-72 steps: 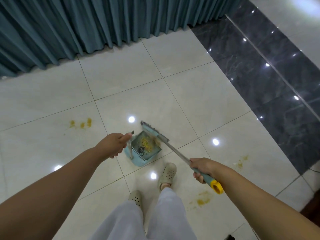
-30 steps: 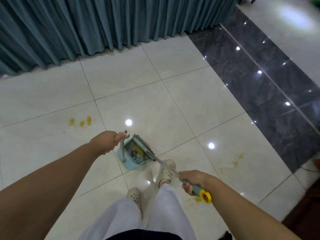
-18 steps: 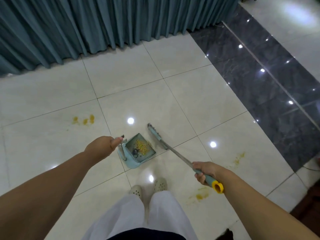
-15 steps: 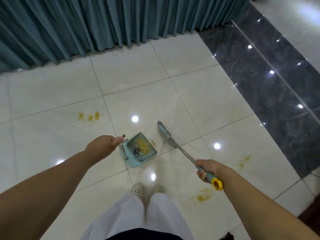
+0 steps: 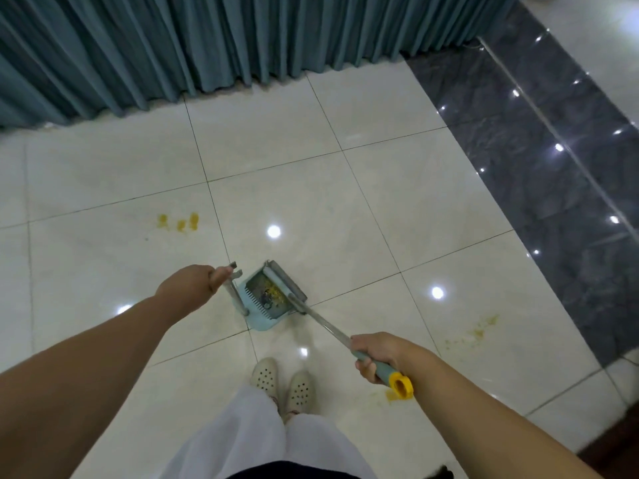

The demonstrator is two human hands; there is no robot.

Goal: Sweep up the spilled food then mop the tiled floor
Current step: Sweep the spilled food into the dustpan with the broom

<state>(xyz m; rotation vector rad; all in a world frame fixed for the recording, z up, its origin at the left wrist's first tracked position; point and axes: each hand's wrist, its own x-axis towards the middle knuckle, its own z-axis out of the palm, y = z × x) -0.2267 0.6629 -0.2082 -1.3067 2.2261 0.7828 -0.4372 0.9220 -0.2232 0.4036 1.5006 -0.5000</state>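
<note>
The dustpan [image 5: 264, 302] is steadied on the tiled floor [image 5: 397, 202] by the left hand [image 5: 193, 283], closed round its upright handle. The broom [image 5: 311, 305], gripped by the right hand [image 5: 380, 356], is best drawn low across the lip, so the yellow food [image 5: 275, 291] stays inside.

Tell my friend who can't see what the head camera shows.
A left hand holds a light blue plastic dustpan with yellow crumbs while a right hand sweeps a long-handled broom against it; yellow food stains dot the white tiled floor.
</note>
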